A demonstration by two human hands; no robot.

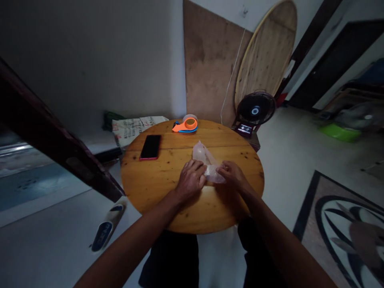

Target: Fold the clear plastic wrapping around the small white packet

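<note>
A thin, translucent pinkish plastic bag (214, 174) lies crumpled on the round wooden table (156, 188) in front of me. Its loose end points away toward the far side, and the near part looks bunched or wrapped; any contents cannot be made out. My left hand (192, 176) presses on the bag's left side with curled fingers. On the right side, my right hand (231, 173) pinches the plastic between thumb and fingers. An orange and blue tape dispenser (186, 124) with a roll of tape sits at the table's far edge.
A phone (151, 147) with a red edge lies on the table's left part. Behind the right edge stands a black fan (256, 110). A printed sack (135, 128) is beyond the far left edge. A slipper (108, 226) is on the floor at left.
</note>
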